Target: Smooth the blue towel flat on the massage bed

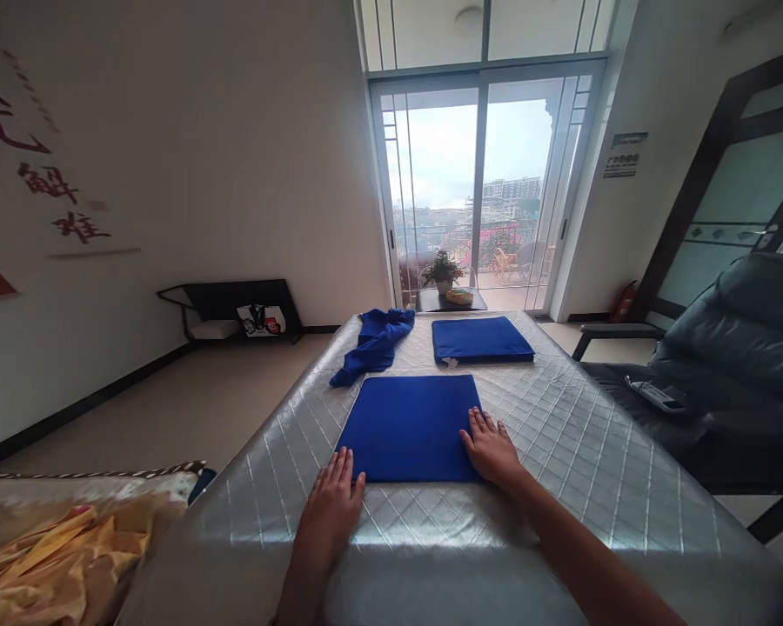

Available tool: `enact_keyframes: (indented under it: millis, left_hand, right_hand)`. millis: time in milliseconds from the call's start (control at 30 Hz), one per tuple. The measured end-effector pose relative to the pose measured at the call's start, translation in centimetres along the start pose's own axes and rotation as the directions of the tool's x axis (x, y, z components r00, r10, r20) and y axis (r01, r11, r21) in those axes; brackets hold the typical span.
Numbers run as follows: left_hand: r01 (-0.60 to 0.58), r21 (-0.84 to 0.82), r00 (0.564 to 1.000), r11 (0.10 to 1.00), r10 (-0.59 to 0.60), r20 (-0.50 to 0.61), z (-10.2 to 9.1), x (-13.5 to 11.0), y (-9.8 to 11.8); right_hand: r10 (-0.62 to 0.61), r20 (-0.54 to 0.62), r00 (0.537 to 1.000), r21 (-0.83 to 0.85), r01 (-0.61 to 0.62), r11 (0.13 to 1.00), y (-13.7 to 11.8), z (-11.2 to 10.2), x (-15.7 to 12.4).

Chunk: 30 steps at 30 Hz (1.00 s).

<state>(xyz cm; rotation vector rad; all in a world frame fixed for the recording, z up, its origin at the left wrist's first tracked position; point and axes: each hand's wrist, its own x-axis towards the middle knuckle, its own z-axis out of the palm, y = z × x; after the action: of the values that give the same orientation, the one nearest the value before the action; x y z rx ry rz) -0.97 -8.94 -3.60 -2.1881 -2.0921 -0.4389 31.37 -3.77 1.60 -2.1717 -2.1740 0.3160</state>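
A flat, square piece of blue fabric [411, 426], like a folded cloth or cushion cover, lies on the silver quilted table cover [574, 452] in front of me. My left hand [332, 500] rests at its near left corner, fingers stretched out flat. On its right edge lies my right hand [491, 445], palm down with the fingers a little apart. Beyond it, to the right, sits a neat blue stack [483, 339] with a small white tag at its near edge. A crumpled blue cloth [378, 343] lies at the far left of the table.
Yellow and orange cloth [65, 565] is heaped at the lower left. A dark armchair [744, 382] holding a white device [656, 396] stands on the right. Past the table's far end, a small stand [431, 302] bears a potted plant [442, 274] before glass doors.
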Motion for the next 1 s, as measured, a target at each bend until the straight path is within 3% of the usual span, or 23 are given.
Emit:
enact_keyframes:
  millis: [167,267,300,367,433,500,567,633,733,900,1000]
  left_hand:
    - [-0.037,0.005,0.999,0.999,0.037,0.029,-2.1,0.2,1.1]
    - [-0.165,-0.045,0.983,0.985,0.168,0.071,-3.3,1.4,4.4]
    - [-0.252,-0.066,0.964,0.966,0.256,0.075,-3.6,2.1,6.1]
    - [-0.447,-0.112,0.882,0.887,0.459,0.112,-3.7,3.5,10.1]
    - [-0.565,-0.148,0.797,0.812,0.584,0.156,-3.2,5.1,14.0]
    - [-0.610,-0.171,0.757,0.774,0.633,0.165,-2.2,6.7,17.0]
    - [-0.603,-0.195,0.760,0.773,0.632,0.155,-0.9,8.0,18.6]
    - [-0.563,-0.216,0.788,0.797,0.597,0.150,0.3,8.9,18.8]
    - [-0.502,-0.224,0.827,0.836,0.539,0.160,1.4,9.3,17.4]
    - [-0.447,-0.187,0.854,0.875,0.479,0.202,1.0,9.0,13.5]
    - [-0.388,-0.142,0.878,0.911,0.412,0.242,0.5,9.1,10.0]
  right_hand:
    - [0.008,-0.002,1.000,0.005,-0.008,1.000,-0.2,-0.2,0.0]
    - [0.006,-0.013,1.000,0.004,-0.006,1.000,-0.3,-0.2,0.1]
    - [0.007,-0.017,1.000,0.007,-0.007,1.000,-0.3,-0.2,0.1]
    - [0.011,-0.021,1.000,0.012,-0.011,1.000,-0.2,-0.2,0.0]
    - [0.002,-0.021,1.000,0.002,-0.002,1.000,0.0,-0.1,0.0]
    - [-0.024,-0.016,1.000,-0.024,0.023,0.999,0.3,-0.1,0.0]
    - [-0.044,-0.009,0.999,-0.043,0.044,0.998,0.5,0.0,0.0]
    - [-0.041,-0.010,0.999,-0.042,0.041,0.998,0.5,0.1,0.0]
    - [-0.022,-0.022,1.000,-0.022,0.022,1.000,0.4,0.0,0.1]
    - [-0.005,-0.025,1.000,0.009,0.005,1.000,0.3,-0.2,0.0]
    - [-0.006,-0.022,1.000,0.022,0.007,1.000,0.4,-0.2,0.0]
